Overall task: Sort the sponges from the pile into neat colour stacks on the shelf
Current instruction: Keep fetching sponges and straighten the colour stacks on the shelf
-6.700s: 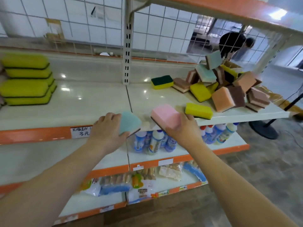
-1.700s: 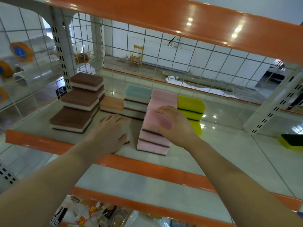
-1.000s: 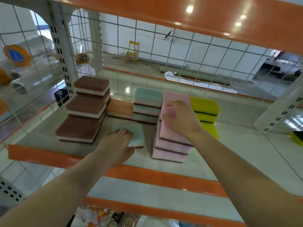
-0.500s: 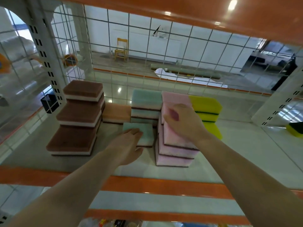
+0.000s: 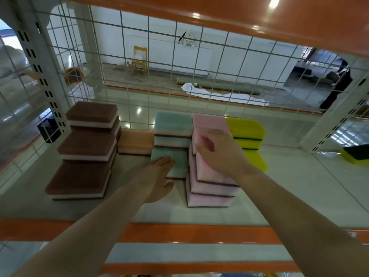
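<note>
Colour stacks stand on the pale shelf (image 5: 299, 192): brown sponges (image 5: 83, 152) at left, one orange sponge (image 5: 135, 143), a teal stack (image 5: 172, 126), a pink stack (image 5: 209, 188) and yellow sponges (image 5: 247, 132). A single teal sponge (image 5: 179, 162) lies flat in front of the teal stack. My left hand (image 5: 157, 176) lies on it with straight fingers. My right hand (image 5: 219, 150) rests on the top pink sponge, fingers bent over its far edge.
A wire grid (image 5: 179, 66) backs the shelf and an orange shelf edge (image 5: 259, 21) hangs overhead. White uprights stand at left (image 5: 40, 66) and right (image 5: 339, 120). A loose yellow-and-green sponge (image 5: 355, 154) lies far right. A person stands beyond the grid.
My left hand has slid the flat teal sponge further back, up against the teal stack. My right hand has stayed on the top pink sponge.
</note>
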Available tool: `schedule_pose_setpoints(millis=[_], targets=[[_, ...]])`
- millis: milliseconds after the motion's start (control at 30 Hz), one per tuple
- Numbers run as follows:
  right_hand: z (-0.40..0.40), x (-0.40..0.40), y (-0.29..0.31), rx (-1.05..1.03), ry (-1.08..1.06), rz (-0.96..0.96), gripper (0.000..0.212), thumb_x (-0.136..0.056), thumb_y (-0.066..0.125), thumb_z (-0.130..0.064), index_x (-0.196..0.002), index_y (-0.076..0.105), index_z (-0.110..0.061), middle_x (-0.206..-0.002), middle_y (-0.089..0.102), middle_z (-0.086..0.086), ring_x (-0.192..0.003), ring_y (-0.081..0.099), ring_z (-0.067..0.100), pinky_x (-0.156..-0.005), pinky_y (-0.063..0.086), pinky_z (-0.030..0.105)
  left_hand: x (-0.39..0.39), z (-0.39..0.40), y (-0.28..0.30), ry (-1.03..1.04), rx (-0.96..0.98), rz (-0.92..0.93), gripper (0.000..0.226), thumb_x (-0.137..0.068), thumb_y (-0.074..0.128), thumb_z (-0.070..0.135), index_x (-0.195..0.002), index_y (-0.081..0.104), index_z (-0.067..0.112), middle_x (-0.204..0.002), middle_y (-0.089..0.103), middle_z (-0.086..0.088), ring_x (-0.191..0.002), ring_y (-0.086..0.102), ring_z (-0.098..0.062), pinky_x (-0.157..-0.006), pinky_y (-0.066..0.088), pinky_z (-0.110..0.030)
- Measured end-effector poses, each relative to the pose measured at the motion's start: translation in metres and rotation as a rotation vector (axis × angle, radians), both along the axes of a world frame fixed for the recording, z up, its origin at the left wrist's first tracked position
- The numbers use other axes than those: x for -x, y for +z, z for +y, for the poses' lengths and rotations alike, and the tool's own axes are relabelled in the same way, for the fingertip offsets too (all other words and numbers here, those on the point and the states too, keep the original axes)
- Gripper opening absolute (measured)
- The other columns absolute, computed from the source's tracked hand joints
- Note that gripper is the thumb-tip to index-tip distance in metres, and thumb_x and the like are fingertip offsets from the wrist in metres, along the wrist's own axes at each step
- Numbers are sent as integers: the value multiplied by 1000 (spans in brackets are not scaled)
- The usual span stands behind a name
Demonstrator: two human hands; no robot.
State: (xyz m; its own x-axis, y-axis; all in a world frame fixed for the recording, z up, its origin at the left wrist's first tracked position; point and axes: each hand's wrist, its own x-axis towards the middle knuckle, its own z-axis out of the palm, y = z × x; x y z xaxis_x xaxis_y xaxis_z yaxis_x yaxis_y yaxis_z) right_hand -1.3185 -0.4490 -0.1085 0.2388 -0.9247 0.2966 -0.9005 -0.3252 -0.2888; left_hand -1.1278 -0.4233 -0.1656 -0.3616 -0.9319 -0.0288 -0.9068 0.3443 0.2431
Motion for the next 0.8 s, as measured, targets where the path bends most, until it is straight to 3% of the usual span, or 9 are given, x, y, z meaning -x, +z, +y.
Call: schedule_pose_setpoints(millis=[200, 500, 800], targets=[[0, 1, -2, 12, -4, 8, 29, -92, 49, -38, -100, 61, -12, -98, 58, 1, -93, 50, 18, -73, 37, 27, -4, -2, -8, -4, 15, 8, 64, -97, 38, 43, -150, 8, 26, -158, 1, 10, -144, 3, -6, -114, 7, -21], [3, -1, 1, -3, -2, -7, 30, -91, 50, -39, -104, 60, -14, -102, 57, 1, -96, 50, 19, -79, 42, 29, -2, -7, -10, 1, 45, 59, 62, -96, 42, 41, -149, 17, 25, -157, 9, 10, -144, 9, -7, -114, 11, -21], [4, -2, 2, -21, -13, -4, 31, -92, 50, -39, -108, 60, -13, -107, 58, 1, -100, 50, 18, -82, 41, 28, -3, -7, -12, -2, 48, 29, 63, -97, 39, 43, -150, 11, 25, -158, 4, 9, -144, 5, -8, -115, 8, -24]])
